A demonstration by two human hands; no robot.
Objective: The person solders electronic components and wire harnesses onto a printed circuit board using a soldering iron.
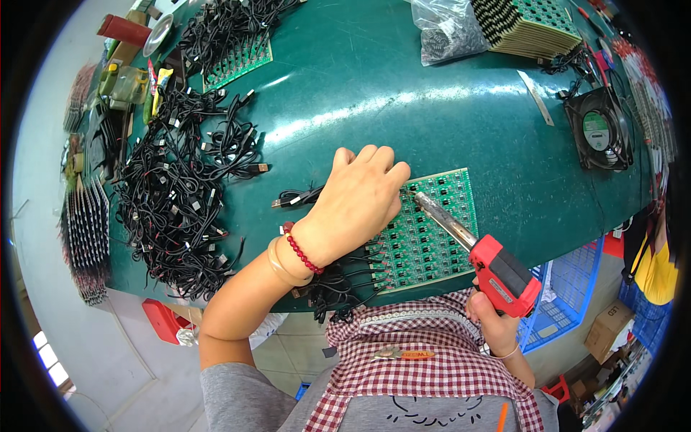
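Observation:
A green panel of small circuit boards lies on the table in front of me, with wires joined along its left edge. My left hand is closed above its upper left corner, fingers curled down. A black USB cable runs in under this hand; the fingertips and the end they pinch are mostly hidden. My right hand grips a red and black soldering gun from below. The gun's metal barrel slants up and left, its tip close to my left fingers at the panel.
A large heap of black USB cables covers the left side, with more cables at the back left. At the back right are a plastic bag of small dark parts and stacked circuit panels. A metal ruler and black fan lie right.

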